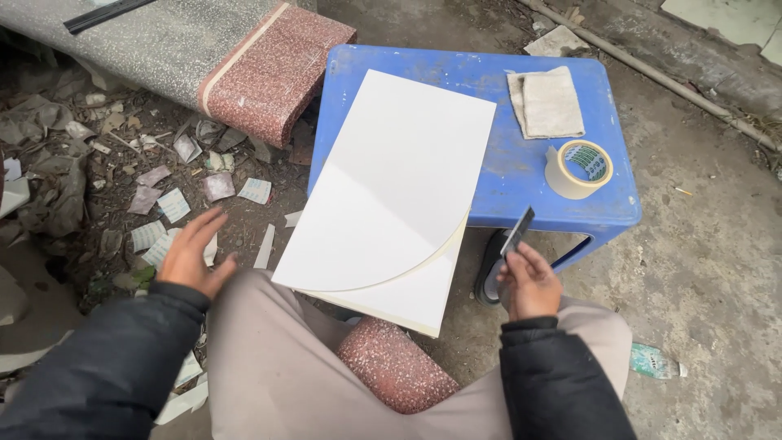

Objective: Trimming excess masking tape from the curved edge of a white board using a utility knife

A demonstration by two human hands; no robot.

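Observation:
A white board with one curved cut edge lies on a second cream-white sheet, both resting on a blue plastic stool and reaching over my lap. My right hand grips a small dark blade near the stool's front edge, to the right of the sheets. My left hand hovers with spread fingers, holding nothing, to the left of the sheets above my knee.
A roll of tape and a folded grey cloth sit on the stool's right side. A red speckled stone slab lies at the back left. Paper scraps litter the dirt ground on the left. A pipe runs along the upper right.

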